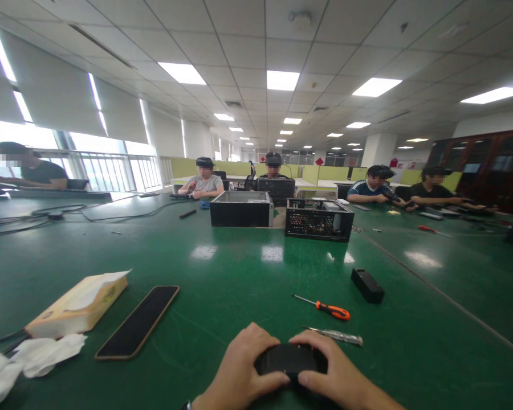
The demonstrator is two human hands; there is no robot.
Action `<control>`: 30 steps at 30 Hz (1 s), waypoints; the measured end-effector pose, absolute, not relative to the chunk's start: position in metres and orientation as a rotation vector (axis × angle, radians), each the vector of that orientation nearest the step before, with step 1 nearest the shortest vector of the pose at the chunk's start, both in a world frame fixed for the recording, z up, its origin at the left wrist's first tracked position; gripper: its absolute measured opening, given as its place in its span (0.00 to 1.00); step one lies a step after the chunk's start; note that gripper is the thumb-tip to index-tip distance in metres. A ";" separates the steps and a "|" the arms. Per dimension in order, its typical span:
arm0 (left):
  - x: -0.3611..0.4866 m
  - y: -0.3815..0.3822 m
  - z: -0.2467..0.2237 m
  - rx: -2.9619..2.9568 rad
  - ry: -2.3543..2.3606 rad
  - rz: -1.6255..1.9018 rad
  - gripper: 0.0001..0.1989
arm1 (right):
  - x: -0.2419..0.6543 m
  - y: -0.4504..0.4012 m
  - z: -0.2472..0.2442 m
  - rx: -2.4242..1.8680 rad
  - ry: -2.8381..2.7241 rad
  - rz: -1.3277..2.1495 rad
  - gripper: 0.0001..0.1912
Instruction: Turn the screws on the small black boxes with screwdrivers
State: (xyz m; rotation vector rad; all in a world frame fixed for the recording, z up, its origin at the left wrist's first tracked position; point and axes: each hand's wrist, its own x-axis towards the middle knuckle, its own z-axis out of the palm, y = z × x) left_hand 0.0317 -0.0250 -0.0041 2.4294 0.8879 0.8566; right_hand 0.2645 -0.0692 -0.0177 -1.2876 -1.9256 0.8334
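Note:
Between my two hands, low at the front of the green table, is a black box-like device (287, 359) with a dark top. My left hand (244, 364) wraps its left end, thumb along the near side. Around the right end curl the fingers of my right hand (333, 364). The near underside of the device is partly hidden by my thumbs. Just beyond my right hand lies a clear-handled screwdriver (340, 336). Farther off is an orange-and-black screwdriver (333, 310), its tip to the left. A second black block (367, 286) rests to the right of it.
A phone (139, 323), a tissue pack (79, 304) and crumpled tissues (47, 354) lie at left. Two computer cases (241, 212) (318, 225) stand mid-table. Cables (55, 215) run along the far left. Several people sit around the table; a red screwdriver (428, 229) lies far right.

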 end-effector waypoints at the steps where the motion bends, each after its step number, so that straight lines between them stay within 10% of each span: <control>1: 0.031 -0.025 -0.004 2.426 0.894 0.856 0.21 | 0.265 -0.069 -0.018 -1.298 -1.920 0.848 0.28; 12: 0.031 -0.023 -0.008 2.464 0.870 0.887 0.22 | 0.267 -0.068 -0.023 -1.191 -1.909 0.755 0.29; 17: 0.031 -0.022 -0.009 2.541 0.868 0.872 0.25 | 0.273 -0.057 -0.020 -1.193 -1.752 0.414 0.14; 30: 0.029 -0.015 -0.015 2.550 0.858 0.895 0.22 | 0.370 -0.022 -0.022 -1.614 -1.358 -0.043 0.25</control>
